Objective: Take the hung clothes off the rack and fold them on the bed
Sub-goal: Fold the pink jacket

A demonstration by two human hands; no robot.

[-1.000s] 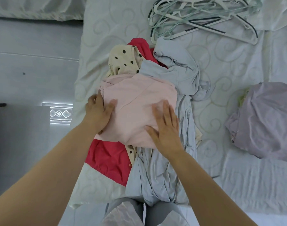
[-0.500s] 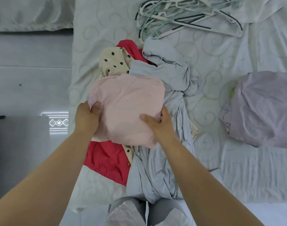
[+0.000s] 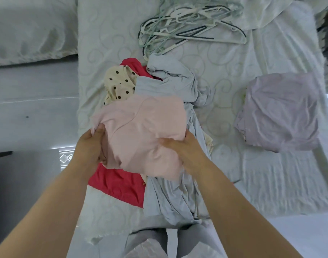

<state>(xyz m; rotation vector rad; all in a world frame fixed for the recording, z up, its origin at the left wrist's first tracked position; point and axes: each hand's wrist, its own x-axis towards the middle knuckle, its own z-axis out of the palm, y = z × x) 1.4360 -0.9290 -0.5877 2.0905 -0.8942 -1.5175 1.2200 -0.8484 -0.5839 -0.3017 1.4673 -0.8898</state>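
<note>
A folded pale pink garment (image 3: 142, 131) is lifted slightly above a heap of clothes on the bed (image 3: 224, 75). My left hand (image 3: 90, 146) grips its left edge, thumb on top. My right hand (image 3: 185, 151) grips its right near edge, fingers curled under the cloth. Under it lie a red garment (image 3: 118, 185), a cream garment with dark dots (image 3: 118, 84) and a long light blue-grey garment (image 3: 170, 194). A folded lilac garment (image 3: 278, 112) sits apart at the right of the bed.
A tangle of white and green hangers (image 3: 187, 28) lies at the far side of the bed. A pillow (image 3: 32, 30) is at the upper left. The bed's left edge borders a grey floor (image 3: 29, 112). My knees (image 3: 170, 244) are at the bottom.
My hands went from pressing flat on the pink garment to gripping its two sides, and the garment has lifted off the pile and shifted slightly right.
</note>
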